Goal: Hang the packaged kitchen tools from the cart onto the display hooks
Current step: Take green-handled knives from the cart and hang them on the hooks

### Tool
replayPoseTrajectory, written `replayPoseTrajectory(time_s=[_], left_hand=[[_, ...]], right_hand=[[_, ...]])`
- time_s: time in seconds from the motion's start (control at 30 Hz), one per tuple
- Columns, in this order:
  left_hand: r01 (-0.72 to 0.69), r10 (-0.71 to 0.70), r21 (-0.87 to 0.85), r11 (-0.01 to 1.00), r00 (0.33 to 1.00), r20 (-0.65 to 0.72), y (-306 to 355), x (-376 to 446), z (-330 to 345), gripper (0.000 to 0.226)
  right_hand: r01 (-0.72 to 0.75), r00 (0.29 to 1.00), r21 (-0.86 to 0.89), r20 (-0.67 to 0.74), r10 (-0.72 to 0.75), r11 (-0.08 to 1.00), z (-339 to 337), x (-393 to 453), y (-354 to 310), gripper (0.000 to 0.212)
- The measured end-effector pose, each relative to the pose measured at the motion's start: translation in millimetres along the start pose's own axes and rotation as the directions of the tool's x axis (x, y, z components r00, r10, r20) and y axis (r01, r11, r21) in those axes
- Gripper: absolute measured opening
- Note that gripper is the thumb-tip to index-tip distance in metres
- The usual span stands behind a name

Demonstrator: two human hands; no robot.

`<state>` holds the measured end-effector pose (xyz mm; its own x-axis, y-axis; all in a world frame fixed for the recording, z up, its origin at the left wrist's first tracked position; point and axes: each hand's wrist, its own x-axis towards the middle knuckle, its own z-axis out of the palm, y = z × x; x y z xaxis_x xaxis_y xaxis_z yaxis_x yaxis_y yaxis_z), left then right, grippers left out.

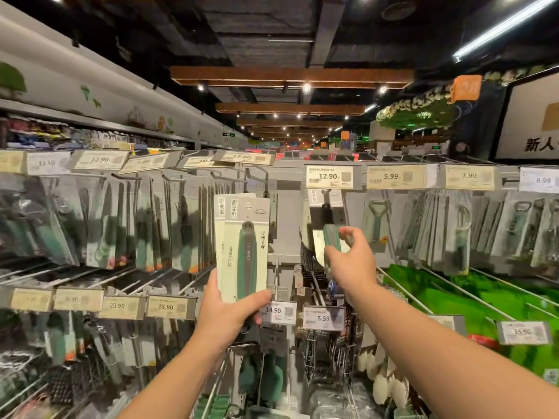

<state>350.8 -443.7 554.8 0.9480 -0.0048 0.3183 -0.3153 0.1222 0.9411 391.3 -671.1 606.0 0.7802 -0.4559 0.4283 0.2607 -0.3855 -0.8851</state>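
My left hand (225, 309) grips the bottom of two stacked pale green cards (242, 246), each holding a tool with a dark green and grey handle, upright in front of the display. My right hand (352, 261) is raised to the right and pinches the green handle of another packaged tool (328, 237) that hangs under the 12.90 price tag (331, 176). A bare hook (260, 173) sticks out above the cards in my left hand. The cart is out of view.
Rows of packaged tools hang on hooks to the left (121, 225) and right (453, 228), with price tags above them. More hooks and tags (276, 311) run below my hands. Green packages (447, 291) lie on the lower right rack.
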Motion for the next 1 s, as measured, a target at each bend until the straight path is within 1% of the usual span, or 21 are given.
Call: replayPoseTrajectory(time_s=[0.07,0.13,0.2,0.27,0.37,0.4,0.53,0.67,0.77,0.87,0.93,1.0], left_hand=[[0.001,-0.001,-0.011,1.0,1.0,-0.005,-1,4,0,0.063],[0.004,-0.004,-0.026,1.0,1.0,-0.007,-3,9,-1,0.063],[0.011,-0.012,-0.04,0.999,1.0,-0.024,-6,15,-3,0.074],[0.016,-0.018,-0.039,0.999,0.998,-0.058,-9,21,-5,0.081],[0.012,-0.015,-0.039,0.999,0.996,-0.084,-12,28,-8,0.069],[0.014,-0.018,-0.039,0.999,0.996,-0.091,-13,30,-8,0.067],[0.013,-0.016,-0.027,1.0,0.993,-0.113,-18,40,-7,0.065],[0.023,-0.025,-0.022,1.0,0.993,-0.115,-19,45,-1,0.059],[0.034,-0.037,-0.034,0.999,0.995,-0.09,-18,44,5,0.063],[0.038,-0.042,-0.047,0.998,0.996,-0.073,-18,41,12,0.064],[0.029,-0.031,-0.024,0.999,0.997,-0.067,-18,38,19,0.067],[0.017,-0.017,-0.001,1.0,0.997,-0.074,-19,36,25,0.066]], right_hand=[[-0.019,1.0,-0.043,-0.003,0.018,0.999,4,16,2,0.035],[-0.075,0.997,-0.063,0.005,0.076,0.995,8,36,6,0.019],[-0.16,0.987,-0.086,0.015,0.161,0.983,11,54,11,0.015],[-0.204,0.978,-0.064,0.031,0.206,0.977,15,68,17,0.02],[-0.248,0.968,0.118,0.067,0.241,0.962,24,82,27,0.041],[-0.249,0.968,0.141,0.068,0.241,0.958,26,83,29,0.044],[-0.168,0.984,0.063,0.073,0.163,0.984,34,91,35,0.041],[-0.178,0.976,0.079,0.141,0.166,0.981,35,91,29,0.037],[-0.169,0.979,0.048,0.123,0.162,0.984,29,80,27,0.027],[-0.136,0.987,-0.071,0.076,0.142,0.988,23,59,20,0.01],[-0.087,0.986,-0.078,0.133,0.097,0.993,22,37,11,0.003],[-0.029,0.968,0.032,0.252,0.02,0.999,25,12,-1,0.006]])
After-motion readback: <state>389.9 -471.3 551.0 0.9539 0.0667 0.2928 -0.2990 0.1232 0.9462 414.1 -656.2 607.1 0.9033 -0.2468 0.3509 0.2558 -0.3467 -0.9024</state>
